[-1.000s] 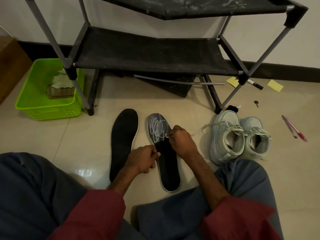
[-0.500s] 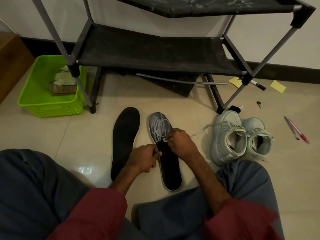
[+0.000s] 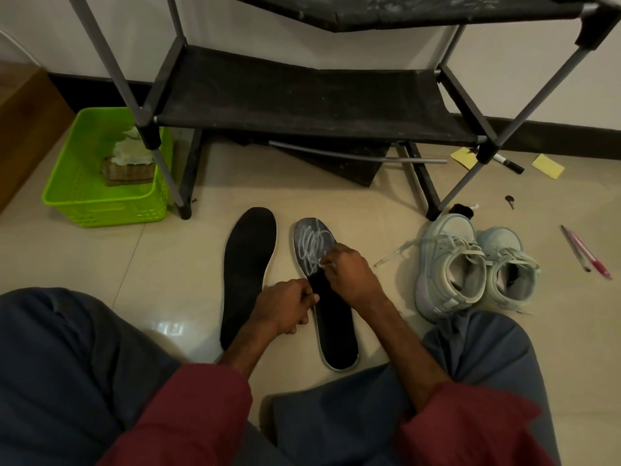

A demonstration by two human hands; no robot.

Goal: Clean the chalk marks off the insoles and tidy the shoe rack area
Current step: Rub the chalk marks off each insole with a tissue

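Two black insoles lie side by side on the tiled floor in front of me. The left insole (image 3: 248, 264) is plain. The right insole (image 3: 336, 327) carries white chalk scribbles (image 3: 312, 245) over its toe end. My right hand (image 3: 353, 274) rests on this insole and pinches a small white piece of chalk (image 3: 321, 264) whose tip touches the lower edge of the scribbles. My left hand (image 3: 285, 307) is curled and pinches the left edge of the same insole near its middle.
A black shoe rack (image 3: 302, 99) stands just behind the insoles, a loose grey rod (image 3: 356, 156) under it. A green basket (image 3: 84, 196) with a cloth (image 3: 129, 151) sits left. Pale sneakers (image 3: 450, 264) stand right, with pens (image 3: 584, 253), a marker (image 3: 509, 163), sticky notes (image 3: 547, 166) and a key (image 3: 510, 200) beyond.
My right hand has made small strokes with the chalk at the lower edge of the scribbles. My left hand has kept its grip on the insole's edge.
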